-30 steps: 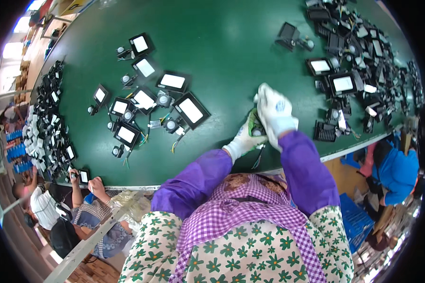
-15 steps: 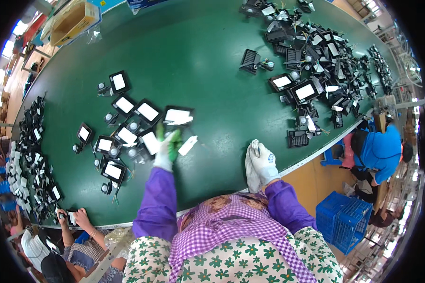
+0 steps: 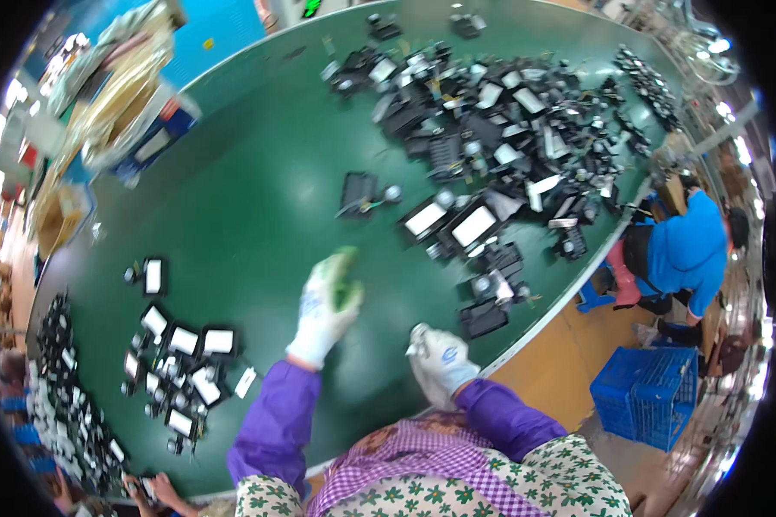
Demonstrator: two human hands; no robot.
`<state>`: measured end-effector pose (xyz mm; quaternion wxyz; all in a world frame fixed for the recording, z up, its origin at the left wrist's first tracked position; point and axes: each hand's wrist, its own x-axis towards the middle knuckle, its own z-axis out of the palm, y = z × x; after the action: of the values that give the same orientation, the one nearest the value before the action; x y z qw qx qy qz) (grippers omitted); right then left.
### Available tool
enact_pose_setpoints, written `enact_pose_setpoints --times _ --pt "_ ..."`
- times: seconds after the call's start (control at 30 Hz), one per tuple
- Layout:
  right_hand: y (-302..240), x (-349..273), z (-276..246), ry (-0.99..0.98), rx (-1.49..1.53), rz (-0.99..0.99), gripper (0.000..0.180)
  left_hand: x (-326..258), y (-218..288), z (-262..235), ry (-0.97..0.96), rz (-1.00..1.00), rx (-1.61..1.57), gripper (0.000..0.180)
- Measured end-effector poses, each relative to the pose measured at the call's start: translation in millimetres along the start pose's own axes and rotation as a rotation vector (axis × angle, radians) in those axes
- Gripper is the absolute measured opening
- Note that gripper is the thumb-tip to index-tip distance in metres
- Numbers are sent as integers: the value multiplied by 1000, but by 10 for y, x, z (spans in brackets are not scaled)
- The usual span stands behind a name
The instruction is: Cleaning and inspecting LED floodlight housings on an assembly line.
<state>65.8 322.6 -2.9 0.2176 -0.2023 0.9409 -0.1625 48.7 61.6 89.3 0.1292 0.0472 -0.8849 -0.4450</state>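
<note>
While the gloved left hand [image 3: 323, 306] hangs over the green worktop [image 3: 259, 172] with its fingers parted and nothing visible in them, the gloved right hand [image 3: 444, 358] is near the front edge, its fingers closed on a grey cloth [image 3: 428, 383]; well apart from the left fingertips, farther across, a lone black floodlight [image 3: 356, 194] lies back upward, with its dome sensor [image 3: 392, 193] out to the right.

If that floodlight were lifted by its housing alone, the sensor, seemingly joined only by wires, could swing and strain them; a loose glove fingertip could snag there too; a careless sweep of the cloth could catch the ribbed black lamp [image 3: 483, 319] just right of the right hand, or slip over the nearby edge.

Beyond the lone floodlight, a large heap of black floodlights [image 3: 446, 157] crowds the right side, bodies overlapping and wires tangled, so tugging one could drag others along; two white-faced floodlights [image 3: 474, 227] at its near margin stand between the right hand and the deeper pile; on the left, a loose cluster of white-faced floodlights [image 3: 183, 339] has a white tag [image 3: 246, 382] at its edge, though I cannot tell whether it is attached; below the right edge are a blue crate [image 3: 642, 392] and a co-worker in blue [image 3: 694, 250].
</note>
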Motion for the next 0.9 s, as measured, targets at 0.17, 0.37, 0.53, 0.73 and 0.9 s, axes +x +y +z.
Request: enact_pose_setpoints --times 0.17,0.37,0.53,0.73,0.9 --pt "-317 -106 -467 -79 175 -92 17 1275 -371 887 -125 257 797 55" --pt "24 -97 111 42 103 -112 29 1744 -660 1105 -398 89 924 57" --pt "45 -63 215 17 127 -123 22 1105 -363 650 -204 72 584 53" --pt "-71 -8 55 62 75 -52 22 -227 -640 495 227 -536 -654 37" --pt "-90 -7 76 87 -21 -35 22 -920 -783 76 26 -367 327 37"
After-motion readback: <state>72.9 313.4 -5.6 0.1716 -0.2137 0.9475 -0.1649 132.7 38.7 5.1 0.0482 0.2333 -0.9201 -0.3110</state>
